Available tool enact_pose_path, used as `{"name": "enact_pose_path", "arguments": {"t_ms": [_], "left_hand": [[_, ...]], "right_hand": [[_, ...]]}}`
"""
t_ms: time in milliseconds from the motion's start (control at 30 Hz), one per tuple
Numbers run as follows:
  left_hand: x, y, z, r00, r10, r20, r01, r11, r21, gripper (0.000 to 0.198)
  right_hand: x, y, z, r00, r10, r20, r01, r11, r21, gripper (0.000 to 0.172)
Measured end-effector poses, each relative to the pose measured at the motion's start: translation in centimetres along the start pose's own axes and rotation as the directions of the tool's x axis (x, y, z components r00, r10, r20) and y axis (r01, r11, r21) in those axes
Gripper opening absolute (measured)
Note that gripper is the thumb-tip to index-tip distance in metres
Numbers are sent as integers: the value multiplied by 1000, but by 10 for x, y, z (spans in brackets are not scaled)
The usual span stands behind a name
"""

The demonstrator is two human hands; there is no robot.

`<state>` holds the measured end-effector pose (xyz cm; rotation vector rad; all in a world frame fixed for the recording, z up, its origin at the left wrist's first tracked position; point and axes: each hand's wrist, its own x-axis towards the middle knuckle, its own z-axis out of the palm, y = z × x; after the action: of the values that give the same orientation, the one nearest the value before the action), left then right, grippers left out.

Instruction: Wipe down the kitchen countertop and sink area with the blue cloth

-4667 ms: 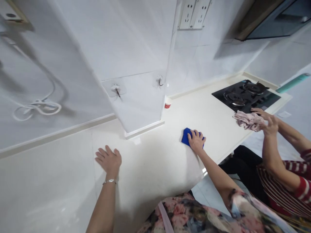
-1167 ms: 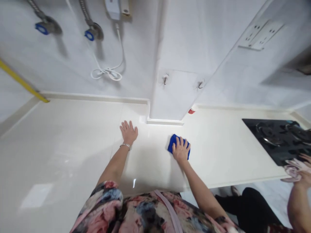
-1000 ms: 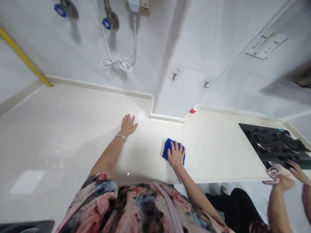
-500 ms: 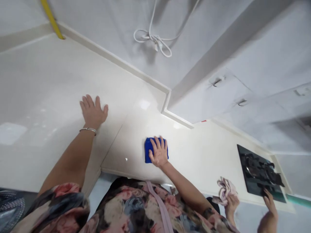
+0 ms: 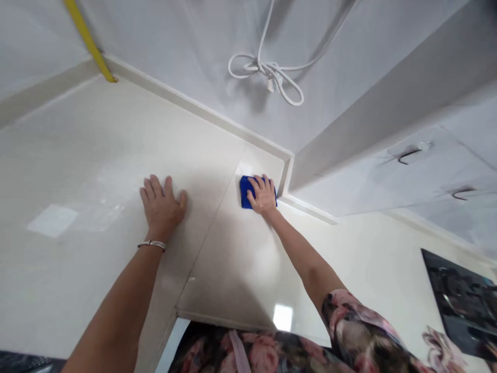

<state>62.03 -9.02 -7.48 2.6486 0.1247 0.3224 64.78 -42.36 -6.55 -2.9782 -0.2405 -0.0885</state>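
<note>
A folded blue cloth (image 5: 246, 192) lies on the pale countertop (image 5: 217, 280), close to the inner corner by the wall. My right hand (image 5: 264, 195) presses down on it, fingers spread over its top and palm covering its right part. To the left, my left hand (image 5: 161, 204) rests flat on the countertop with its fingers apart and nothing in it. A metal bracelet (image 5: 151, 244) circles that wrist. Between my hands runs a thin seam (image 5: 209, 228) in the counter.
A tied white cable (image 5: 267, 67) hangs on the wall. A yellow pipe (image 5: 91, 44) meets the counter's back left corner. Wall hooks (image 5: 409, 154) stick out at right. A black stove (image 5: 462, 305) sits far right, near another person's pink cloth (image 5: 442, 349).
My right hand has pushed the blue cloth away from me, up toward the wall corner. My left hand stays flat on the counter. The whole view has shifted.
</note>
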Motion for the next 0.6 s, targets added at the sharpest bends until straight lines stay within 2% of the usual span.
{"name": "enact_pose_path", "arguments": {"t_ms": [100, 167, 233, 300, 367, 467, 600], "left_hand": [[1, -2, 1, 1000, 4, -5, -4, 1000, 19, 73], [1, -2, -1, 1000, 1, -4, -1, 999, 33, 72], [2, -1, -3, 1000, 2, 0, -2, 999, 42, 72], [3, -1, -4, 1000, 2, 4, -2, 999, 48, 71], [3, -1, -4, 1000, -3, 10, 2, 998, 56, 71], [3, -2, -3, 1000, -10, 16, 9, 997, 75, 71], [3, -4, -1, 1000, -14, 12, 12, 995, 95, 70]], "right_hand": [[38, 7, 6, 973, 219, -76, -219, 976, 11, 59], [56, 12, 10, 918, 363, -158, -363, 931, 30, 61], [71, 17, 12, 862, 437, -258, -437, 897, 61, 63], [85, 25, 14, 828, 437, -352, -440, 895, 78, 60], [101, 33, 15, 816, 409, -410, -416, 906, 77, 51], [123, 45, 17, 808, 404, -429, -421, 905, 60, 41], [141, 54, 17, 792, 448, -414, -477, 878, 38, 40]]}}
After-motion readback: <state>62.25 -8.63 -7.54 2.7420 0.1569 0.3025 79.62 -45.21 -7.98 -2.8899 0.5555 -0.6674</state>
